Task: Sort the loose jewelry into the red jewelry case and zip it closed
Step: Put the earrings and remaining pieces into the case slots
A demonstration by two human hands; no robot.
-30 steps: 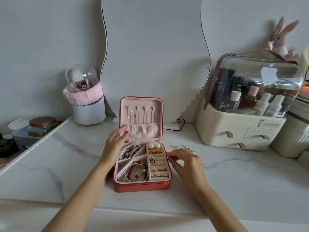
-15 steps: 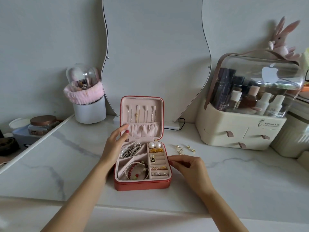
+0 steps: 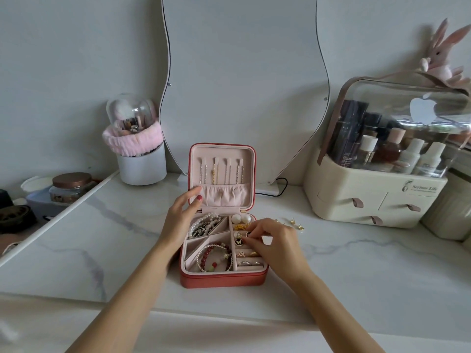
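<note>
The red jewelry case [image 3: 221,279] lies open on the marble top, its lid standing upright with several chains hung inside. Its pink tray holds a pearl strand [image 3: 204,225], a red bead bracelet [image 3: 215,258], two pearl studs [image 3: 240,219], a black butterfly earring [image 3: 238,242] and rings. My left hand [image 3: 179,220] rests on the case's left edge, fingers straight against the lid. My right hand [image 3: 274,244] reaches over the tray's right column and pinches a small dark earring [image 3: 248,234] at its fingertips. Loose gold earrings [image 3: 297,224] lie on the table right of the case.
A wavy mirror [image 3: 242,85] leans on the wall behind the case. A white brush holder [image 3: 141,161] with a pink band stands at the back left. A cream cosmetics organizer [image 3: 374,197] with a clear lid fills the right. A lidded jar [image 3: 70,186] sits at far left.
My right hand has moved from the table beside the case's right edge up over the tray, now with a small earring in its fingertips. My left hand has stayed put.
</note>
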